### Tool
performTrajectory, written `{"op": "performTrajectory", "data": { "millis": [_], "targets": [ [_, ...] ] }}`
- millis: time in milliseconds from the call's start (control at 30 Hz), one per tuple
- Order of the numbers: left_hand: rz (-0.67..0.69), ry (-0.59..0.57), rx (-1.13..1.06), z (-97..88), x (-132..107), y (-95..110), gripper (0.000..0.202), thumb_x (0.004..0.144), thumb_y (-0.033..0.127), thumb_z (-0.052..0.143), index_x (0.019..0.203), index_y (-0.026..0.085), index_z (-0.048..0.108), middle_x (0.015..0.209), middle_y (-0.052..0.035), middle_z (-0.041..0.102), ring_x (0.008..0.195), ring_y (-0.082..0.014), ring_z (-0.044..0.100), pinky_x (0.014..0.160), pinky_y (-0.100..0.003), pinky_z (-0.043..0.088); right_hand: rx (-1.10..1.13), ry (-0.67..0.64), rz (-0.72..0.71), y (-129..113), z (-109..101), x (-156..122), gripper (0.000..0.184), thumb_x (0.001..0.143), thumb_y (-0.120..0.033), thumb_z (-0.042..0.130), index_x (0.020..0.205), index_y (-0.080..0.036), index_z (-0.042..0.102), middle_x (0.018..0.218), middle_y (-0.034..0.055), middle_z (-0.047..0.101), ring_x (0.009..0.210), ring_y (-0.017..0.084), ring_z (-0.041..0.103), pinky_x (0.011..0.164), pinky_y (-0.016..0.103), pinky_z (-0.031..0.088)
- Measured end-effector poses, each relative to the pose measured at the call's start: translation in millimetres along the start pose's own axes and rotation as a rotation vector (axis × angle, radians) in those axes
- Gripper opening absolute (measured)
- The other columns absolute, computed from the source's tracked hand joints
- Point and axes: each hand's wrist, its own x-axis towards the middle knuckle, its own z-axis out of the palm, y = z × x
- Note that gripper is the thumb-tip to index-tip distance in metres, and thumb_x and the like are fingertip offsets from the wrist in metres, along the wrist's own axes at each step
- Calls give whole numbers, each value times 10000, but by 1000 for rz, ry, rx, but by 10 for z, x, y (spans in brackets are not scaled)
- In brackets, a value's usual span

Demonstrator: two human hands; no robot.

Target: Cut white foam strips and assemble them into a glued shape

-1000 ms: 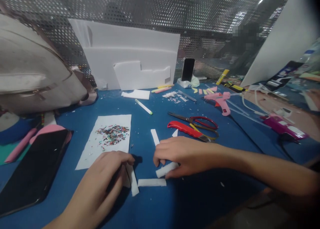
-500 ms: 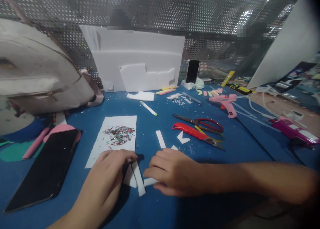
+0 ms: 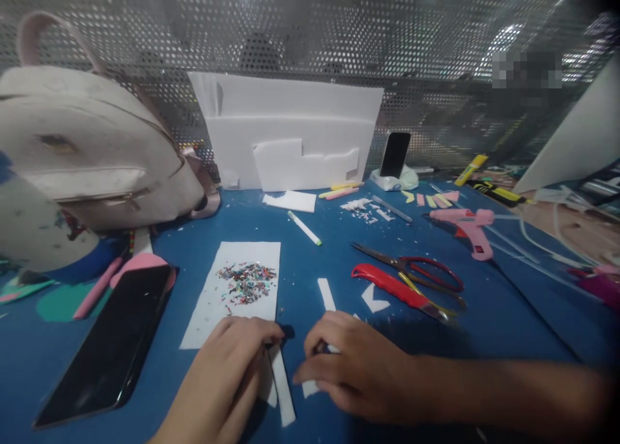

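Note:
My left hand (image 3: 232, 370) is closed at the near edge of the white sheet. Its fingers and thumb hold the upper end of a narrow white strip (image 3: 283, 392) down on the blue table. Beside that strip, a wider white piece (image 3: 267, 386) is partly covered by the hand. My right hand (image 3: 351, 370) has its fingers curled round a short white piece (image 3: 310, 388), with one end showing below the fingertips. Further white bits show behind the right knuckles, among them a loose strip (image 3: 326, 294). The strip and the short piece lie slightly apart.
Colourful chips (image 3: 247, 281) are heaped on the white sheet (image 3: 203, 321). A red-handled utility knife (image 3: 387, 284) and scissors (image 3: 411, 263) lie right of centre. A pink glue gun (image 3: 467, 228) trails its cord. A black phone (image 3: 106, 344), backpack (image 3: 97, 147) and white boards (image 3: 295, 102) surround the work area.
The view has tilted up and swung left, so everything sits lower and further right. My right hand has turned the short white piece and shifted its fingers on it. The left hand keeps its hold.

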Motion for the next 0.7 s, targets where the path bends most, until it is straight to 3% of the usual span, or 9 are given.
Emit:
{"op": "performTrajectory", "data": {
  "millis": [133, 300, 533, 700],
  "targets": [
    [-17, -6, -43, 23, -44, -13, 316, 979, 143, 313, 1229, 256, 470, 1087, -48, 633, 974, -165, 620, 828, -291, 541, -79, -56, -69, -40, 9, 43, 547, 918, -456, 540, 1380, -176, 457, 1370, 130, 540, 1249, 265, 436, 1010, 439, 368],
    [-42, -46, -62, 24, -76, -29, 287, 989, 175, 325, 1245, 256, 426, 1074, -52, 628, 951, -148, 641, 812, -250, 551, -111, -15, -49, -50, 110, 96, 628, 885, -481, 572, 1389, -132, 439, 1330, 141, 581, 1212, 283, 470, 1010, 434, 370],
    [-18, -76, -30, 18, -88, -110, 305, 986, 184, 338, 1277, 250, 396, 1101, -51, 609, 979, -134, 644, 844, -231, 552, -65, -9, -21, -83, 129, 176, 573, 888, -521, 558, 1298, -124, 500, 1221, 127, 616, 1103, 253, 523, 955, 404, 403],
    [-33, -79, -56, 17, -73, -113, 308, 989, 178, 326, 1276, 260, 403, 1090, -42, 620, 968, -120, 649, 827, -211, 557, -125, -56, -43, -74, 105, 146, 381, 941, -465, 549, 1192, -178, 559, 1135, 63, 643, 1046, 222, 522, 918, 370, 399]
  ]
}}
